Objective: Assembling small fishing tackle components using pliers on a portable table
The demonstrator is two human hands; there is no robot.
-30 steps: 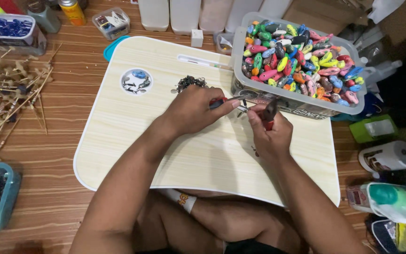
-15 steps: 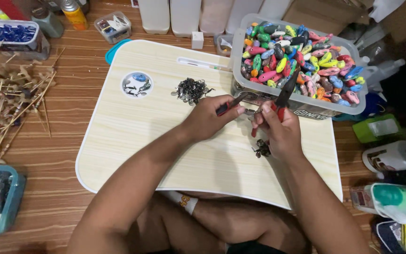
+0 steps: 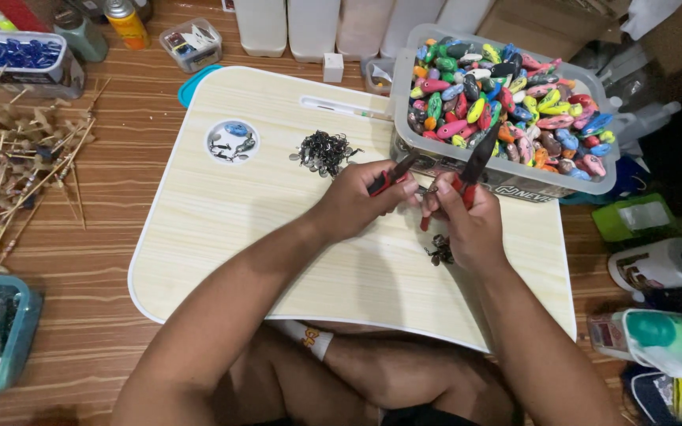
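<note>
Just in front of the clear bin (image 3: 507, 177), my left hand (image 3: 357, 201) and right hand (image 3: 463, 225) clamp red-handled pliers (image 3: 467, 170) on a tiny, stiff, slippery metal fitting (image 3: 429, 189), best gripped at its ends.

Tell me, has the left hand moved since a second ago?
Yes. The left hand has drawn away from the dark metal pile, rightward toward the bin.

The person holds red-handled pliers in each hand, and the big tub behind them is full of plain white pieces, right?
Not quite. Each hand does hold red-handled pliers, left hand and right hand, but the head view shows the tub is packed with pieces in many colours: pink, green, yellow, blue, not plain white.
</note>
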